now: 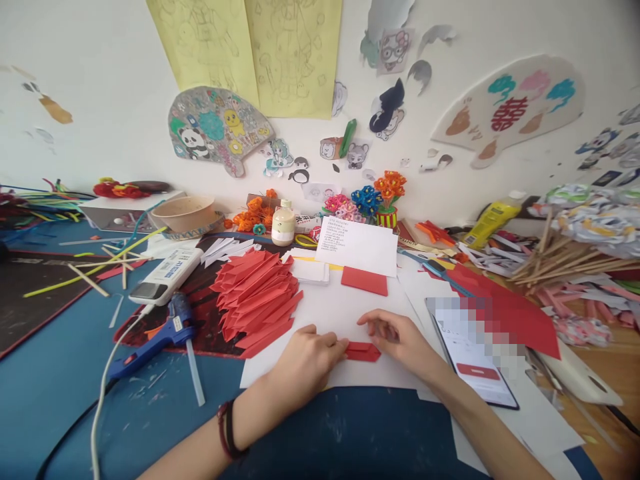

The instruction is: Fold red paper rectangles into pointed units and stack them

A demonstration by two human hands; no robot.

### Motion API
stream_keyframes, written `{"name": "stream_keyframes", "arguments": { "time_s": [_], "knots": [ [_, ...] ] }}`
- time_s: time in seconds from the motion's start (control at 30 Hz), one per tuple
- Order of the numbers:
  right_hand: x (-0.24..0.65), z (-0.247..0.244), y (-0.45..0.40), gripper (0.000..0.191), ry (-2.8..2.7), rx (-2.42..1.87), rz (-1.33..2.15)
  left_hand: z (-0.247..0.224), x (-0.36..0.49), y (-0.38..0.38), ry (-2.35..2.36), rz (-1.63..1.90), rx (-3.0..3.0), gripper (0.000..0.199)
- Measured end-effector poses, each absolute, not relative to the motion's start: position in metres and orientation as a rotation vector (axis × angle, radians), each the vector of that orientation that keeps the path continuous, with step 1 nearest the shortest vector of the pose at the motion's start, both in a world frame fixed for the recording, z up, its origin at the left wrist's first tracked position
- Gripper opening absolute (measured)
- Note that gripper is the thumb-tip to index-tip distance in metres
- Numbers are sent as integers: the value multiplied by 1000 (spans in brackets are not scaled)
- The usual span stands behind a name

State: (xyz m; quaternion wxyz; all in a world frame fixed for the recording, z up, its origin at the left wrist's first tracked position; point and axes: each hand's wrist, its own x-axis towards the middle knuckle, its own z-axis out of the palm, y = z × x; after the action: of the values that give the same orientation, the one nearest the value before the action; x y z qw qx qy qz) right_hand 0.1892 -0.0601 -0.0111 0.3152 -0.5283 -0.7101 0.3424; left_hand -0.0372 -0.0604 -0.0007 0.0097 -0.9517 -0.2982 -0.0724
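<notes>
A small folded strip of red paper [364,351] lies on white paper sheets [320,313] in front of me. My left hand [311,359] is closed on its left end, fingertips pressed down to the sheet. At the strip's right end my right hand [400,337] hovers with loosely curled fingers apart, holding nothing; the thumb is close to the strip. Left of my hands rises a heap of folded red paper pieces [257,297]. Beyond them a red paper stack [365,281] lies beside small white paper slips [310,271].
A blue glue gun [155,343] and a white power bank [165,277] with cables lie left. A phone [473,360] rests to the right, near a large red sheet [510,310]. A glue bottle [284,223] and a handwritten card [356,245] stand at the back.
</notes>
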Motion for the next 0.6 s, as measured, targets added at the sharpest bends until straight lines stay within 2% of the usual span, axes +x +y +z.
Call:
{"name": "stream_keyframes", "arguments": {
  "time_s": [0.1,0.27,0.33,0.4,0.6],
  "knots": [
    [180,-10,-64,20,-1875,-1406,777,-4,-38,-60,-1017,-289,-2965,17],
    [170,-13,-66,22,-1997,-1443,635,-12,-38,-57,-1262,-581,-2909,23],
    [170,-15,-66,19,-2025,-1457,599,-12,-37,-55,-1333,-658,-2900,14],
    [172,-14,-67,13,-2052,-1452,583,-9,-35,-52,-1390,-667,-2889,6],
    [180,-4,-77,10,-2114,-1424,610,-6,-33,-48,-1441,-537,-2910,15]
  ]
}}
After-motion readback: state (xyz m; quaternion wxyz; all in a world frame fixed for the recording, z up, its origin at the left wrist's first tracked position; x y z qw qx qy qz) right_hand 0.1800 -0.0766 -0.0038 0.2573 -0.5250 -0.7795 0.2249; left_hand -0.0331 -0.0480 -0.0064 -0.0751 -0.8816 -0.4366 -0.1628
